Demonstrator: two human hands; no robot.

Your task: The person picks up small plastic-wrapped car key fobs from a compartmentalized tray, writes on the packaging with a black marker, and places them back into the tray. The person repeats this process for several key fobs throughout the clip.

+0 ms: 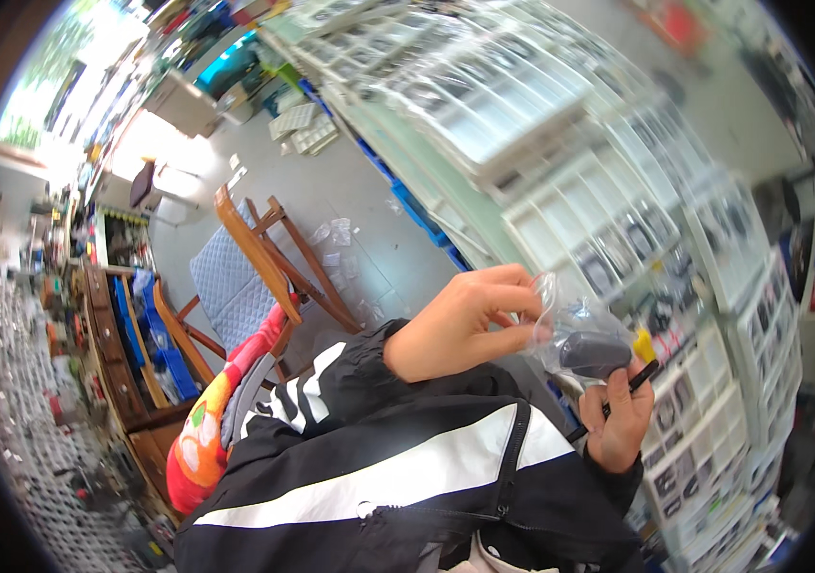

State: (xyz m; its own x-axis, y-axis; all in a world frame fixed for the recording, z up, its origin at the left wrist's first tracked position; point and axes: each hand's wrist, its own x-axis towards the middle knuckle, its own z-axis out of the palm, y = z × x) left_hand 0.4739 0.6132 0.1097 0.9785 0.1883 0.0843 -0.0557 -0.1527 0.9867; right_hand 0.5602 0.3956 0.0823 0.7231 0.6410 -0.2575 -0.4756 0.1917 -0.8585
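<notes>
My left hand (461, 322) pinches the upper edge of a clear plastic bag (547, 315) between thumb and fingers. Inside the bag lies a dark grey, rounded object (595, 354), perhaps a key fob. My right hand (615, 422) grips the bag's lower side, its thumb against the dark object. A slim black pen-like stick (644, 374) also passes through the fingers of my right hand. Both hands are raised in front of my black and white jacket, beside a counter of divided trays.
White compartment trays (529, 107) holding small packaged items cover the long counter on the right. A wooden armchair (257, 251) with a quilted blue seat stands on the left, near a brown drawer cabinet (115, 351). Small plastic bags (339, 233) litter the grey floor.
</notes>
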